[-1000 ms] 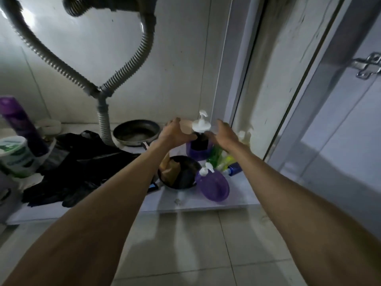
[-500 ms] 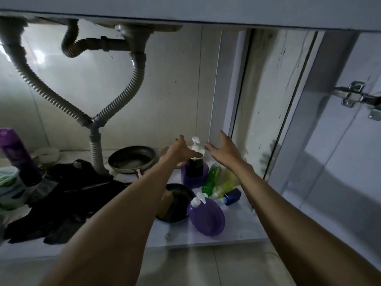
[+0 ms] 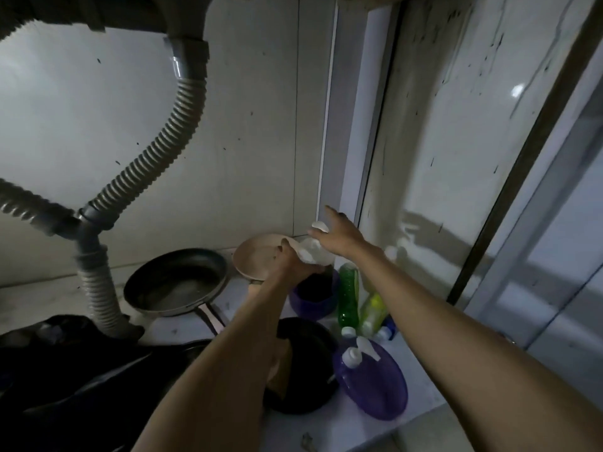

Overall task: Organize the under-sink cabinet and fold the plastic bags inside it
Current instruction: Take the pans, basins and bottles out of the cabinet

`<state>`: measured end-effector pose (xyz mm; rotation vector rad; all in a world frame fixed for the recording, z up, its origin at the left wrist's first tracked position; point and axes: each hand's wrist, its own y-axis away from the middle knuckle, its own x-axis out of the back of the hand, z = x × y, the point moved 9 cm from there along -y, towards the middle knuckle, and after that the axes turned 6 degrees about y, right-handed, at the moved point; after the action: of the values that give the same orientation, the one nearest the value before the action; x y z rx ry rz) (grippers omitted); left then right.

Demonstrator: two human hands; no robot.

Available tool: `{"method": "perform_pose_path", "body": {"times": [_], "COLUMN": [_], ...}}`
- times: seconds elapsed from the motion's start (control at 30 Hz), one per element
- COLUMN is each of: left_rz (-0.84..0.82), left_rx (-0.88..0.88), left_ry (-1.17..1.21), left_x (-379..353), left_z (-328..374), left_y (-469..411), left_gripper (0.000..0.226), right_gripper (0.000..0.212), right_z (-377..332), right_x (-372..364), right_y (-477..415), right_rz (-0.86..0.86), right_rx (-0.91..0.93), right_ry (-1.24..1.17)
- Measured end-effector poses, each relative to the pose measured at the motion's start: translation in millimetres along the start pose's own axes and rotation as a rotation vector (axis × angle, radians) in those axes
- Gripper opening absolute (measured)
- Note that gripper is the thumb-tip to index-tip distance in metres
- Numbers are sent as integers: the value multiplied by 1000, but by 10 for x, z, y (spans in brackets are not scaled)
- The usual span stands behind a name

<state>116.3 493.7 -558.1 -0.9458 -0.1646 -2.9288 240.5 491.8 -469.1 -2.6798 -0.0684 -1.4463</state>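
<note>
Now, two purple bottles: my left hand [image 3: 292,264] grips the far bottle [image 3: 315,295] by its pump [image 3: 312,253], my right hand [image 3: 339,238] spread open; the near bottle [image 3: 375,383] lies down.

No text is legible anywhere, perhaps owing to dimness.

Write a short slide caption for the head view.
Left hand grips the purple pump bottle; open right hand touches its white pump.

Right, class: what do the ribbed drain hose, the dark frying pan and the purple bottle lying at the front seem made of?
Ribbed drain hose: probably flexible grey plastic, matte; its corrugated rings follow the bend.
Dark frying pan: likely metal, dull dark coating inside, paler shiny rim.
Purple bottle: translucent glossy plastic; highlights on it.
</note>
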Motion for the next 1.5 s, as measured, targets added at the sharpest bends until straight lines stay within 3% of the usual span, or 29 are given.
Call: {"method": "perform_pose_path", "body": {"times": [0.13, 0.27, 0.37, 0.53, 0.87, 1.07, 1.2, 1.27, 1.5], "left_rz": [-65, -83, -65, -54, -68, -351, -605, -705, -802], "left_rx": [-63, -135, -131, -288, -487, -501, -493, -498, -563], "left_ry": [64, 149, 207, 120, 167, 66, -49, -114, -233], "left_x": [-163, -560, -698, -111, -59, -822, -1481, -1810, -2535], "left_z": [-164, -510, -651, 61, 1236, 1891, 2147, 2221, 2215], "left_y": [-167, -605, -772, 56, 572, 1110, 1596, 1821, 2317], "left_gripper": [113, 115, 120, 88, 86, 105, 85, 86, 85], "right_gripper": [67, 35, 27, 26, 27, 32, 32, 30, 27], "right_z": [-36, -45, -105, -89, -211, 419, 925, 1153, 1896], "right_x": [-204, -126, -101, 170, 1490, 2137, 2316, 2322, 2284], "right_y": [-149, -152, -64, 194, 864, 1497, 1912, 2095, 2671], "right_rz": [-59, 147, 182, 317, 444, 402, 316, 244, 56], "right_rx": [-41, -49, -31, -45, -94, -212, -295, -333, -477], "right_ry": [138, 175, 194, 191, 270, 336, 395, 389, 286]}}
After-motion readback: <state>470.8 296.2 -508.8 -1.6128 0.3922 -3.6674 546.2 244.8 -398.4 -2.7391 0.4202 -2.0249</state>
